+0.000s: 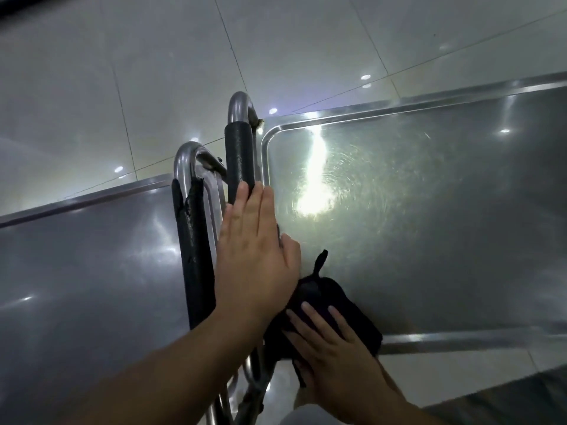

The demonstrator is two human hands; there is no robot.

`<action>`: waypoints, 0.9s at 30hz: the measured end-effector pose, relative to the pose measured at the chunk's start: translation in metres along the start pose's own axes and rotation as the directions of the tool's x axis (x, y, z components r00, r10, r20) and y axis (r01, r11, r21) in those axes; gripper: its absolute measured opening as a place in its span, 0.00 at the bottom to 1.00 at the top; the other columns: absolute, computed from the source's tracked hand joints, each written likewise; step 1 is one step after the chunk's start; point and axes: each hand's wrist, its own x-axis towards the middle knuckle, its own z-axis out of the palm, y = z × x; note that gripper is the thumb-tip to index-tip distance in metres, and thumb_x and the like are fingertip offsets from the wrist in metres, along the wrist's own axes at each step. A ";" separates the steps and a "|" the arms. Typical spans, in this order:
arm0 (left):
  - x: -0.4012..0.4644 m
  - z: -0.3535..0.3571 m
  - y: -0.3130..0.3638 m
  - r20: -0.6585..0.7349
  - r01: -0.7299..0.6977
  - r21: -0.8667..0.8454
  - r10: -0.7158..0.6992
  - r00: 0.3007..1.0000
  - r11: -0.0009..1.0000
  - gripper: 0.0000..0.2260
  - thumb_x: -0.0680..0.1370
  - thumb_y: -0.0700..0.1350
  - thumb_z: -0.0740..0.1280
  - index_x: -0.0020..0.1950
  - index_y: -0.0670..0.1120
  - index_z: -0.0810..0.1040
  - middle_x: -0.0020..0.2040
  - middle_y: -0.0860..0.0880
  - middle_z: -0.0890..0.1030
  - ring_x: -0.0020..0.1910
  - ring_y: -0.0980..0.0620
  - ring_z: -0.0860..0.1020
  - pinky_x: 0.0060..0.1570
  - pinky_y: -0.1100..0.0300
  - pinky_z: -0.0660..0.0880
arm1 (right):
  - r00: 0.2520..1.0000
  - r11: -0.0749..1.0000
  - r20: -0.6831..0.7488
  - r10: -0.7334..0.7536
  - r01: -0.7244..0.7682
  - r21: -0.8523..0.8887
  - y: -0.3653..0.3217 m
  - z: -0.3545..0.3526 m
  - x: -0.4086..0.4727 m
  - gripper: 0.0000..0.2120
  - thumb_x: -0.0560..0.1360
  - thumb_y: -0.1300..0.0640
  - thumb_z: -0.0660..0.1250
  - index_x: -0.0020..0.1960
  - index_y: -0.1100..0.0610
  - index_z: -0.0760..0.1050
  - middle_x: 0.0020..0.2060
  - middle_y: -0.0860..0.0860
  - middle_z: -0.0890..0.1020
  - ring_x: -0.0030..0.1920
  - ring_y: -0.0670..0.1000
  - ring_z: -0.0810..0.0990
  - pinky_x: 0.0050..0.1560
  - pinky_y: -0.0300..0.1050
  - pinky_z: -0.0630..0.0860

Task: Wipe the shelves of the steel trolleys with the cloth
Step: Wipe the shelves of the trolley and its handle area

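Two steel trolleys stand side by side, their handles meeting in the middle. The right trolley's top shelf [429,210] gleams under a bright light reflection. A dark cloth [319,289] lies near that shelf's front left corner. My right hand [334,345] presses flat on the cloth with straight fingers. My left hand [254,250] rests with straight fingers against the black foam grip of the right trolley's handle [241,154]. The left trolley's top shelf [92,265] spreads out to the left.
The left trolley's handle [193,228] has torn black foam and a bare steel bend at its top. Pale floor tiles [153,72] lie beyond both trolleys. Raised rims [429,108] edge each shelf.
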 end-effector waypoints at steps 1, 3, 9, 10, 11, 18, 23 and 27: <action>0.000 0.000 0.000 0.003 0.001 0.002 -0.001 1.000 1.000 0.31 0.82 0.50 0.53 0.85 0.43 0.55 0.86 0.47 0.55 0.85 0.53 0.44 0.83 0.49 0.45 | 1.000 1.000 -0.001 -0.015 0.015 0.007 0.007 -0.005 0.009 0.23 0.83 0.44 0.59 0.77 0.46 0.70 0.81 0.45 0.64 0.83 0.51 0.54 0.76 0.62 0.59; 0.000 -0.001 0.001 0.012 0.005 0.000 -0.005 1.000 1.000 0.31 0.83 0.51 0.51 0.86 0.44 0.53 0.86 0.49 0.54 0.84 0.55 0.42 0.83 0.50 0.43 | 0.997 1.000 -0.074 -0.008 0.010 0.025 0.022 -0.022 0.045 0.26 0.82 0.46 0.61 0.79 0.49 0.68 0.80 0.48 0.65 0.82 0.52 0.56 0.77 0.63 0.60; 0.002 -0.002 0.002 0.011 0.005 -0.012 -0.005 1.000 1.000 0.31 0.82 0.51 0.51 0.86 0.45 0.52 0.86 0.49 0.52 0.84 0.56 0.41 0.83 0.50 0.43 | 0.946 0.955 -0.134 0.294 -0.297 -0.001 0.088 -0.106 0.244 0.30 0.85 0.42 0.44 0.85 0.47 0.47 0.84 0.46 0.48 0.83 0.52 0.44 0.81 0.61 0.43; 0.003 -0.002 0.001 0.011 0.007 -0.016 -0.007 1.000 1.000 0.32 0.82 0.52 0.50 0.86 0.46 0.51 0.86 0.50 0.52 0.84 0.57 0.40 0.83 0.51 0.43 | 0.927 0.937 -0.137 0.349 -0.348 0.028 0.099 -0.119 0.272 0.29 0.85 0.43 0.43 0.85 0.47 0.47 0.84 0.46 0.47 0.83 0.52 0.43 0.81 0.61 0.42; 0.005 -0.001 0.001 0.007 0.006 -0.026 -0.005 1.000 1.000 0.32 0.82 0.52 0.50 0.86 0.46 0.51 0.86 0.50 0.51 0.84 0.57 0.40 0.83 0.52 0.42 | 0.911 0.921 -0.138 0.388 -0.387 0.040 0.108 -0.129 0.296 0.29 0.85 0.43 0.43 0.85 0.47 0.46 0.84 0.46 0.46 0.83 0.52 0.42 0.81 0.61 0.41; 0.008 0.002 -0.003 -0.019 -0.009 -0.053 0.008 1.000 0.999 0.31 0.83 0.51 0.51 0.85 0.44 0.55 0.86 0.49 0.55 0.84 0.55 0.43 0.83 0.49 0.46 | 0.932 0.939 -0.114 0.344 -0.344 0.020 0.104 -0.128 0.296 0.30 0.84 0.43 0.44 0.85 0.47 0.46 0.84 0.46 0.47 0.84 0.54 0.43 0.81 0.63 0.44; 0.008 0.002 -0.002 -0.046 -0.024 -0.029 0.023 0.999 0.999 0.29 0.83 0.49 0.51 0.84 0.41 0.59 0.85 0.45 0.58 0.85 0.48 0.51 0.83 0.48 0.49 | 0.996 0.997 -0.060 0.072 -0.074 -0.034 0.042 -0.074 0.168 0.37 0.79 0.41 0.53 0.84 0.50 0.48 0.84 0.50 0.54 0.83 0.56 0.49 0.81 0.62 0.49; 0.004 0.004 -0.005 -0.032 -0.023 -0.021 0.022 0.999 1.000 0.29 0.84 0.51 0.50 0.85 0.45 0.55 0.85 0.48 0.57 0.85 0.54 0.44 0.83 0.50 0.44 | 0.999 0.998 -0.016 0.044 -0.045 -0.036 0.010 -0.017 0.053 0.28 0.83 0.41 0.55 0.82 0.46 0.56 0.81 0.47 0.62 0.83 0.52 0.48 0.79 0.62 0.47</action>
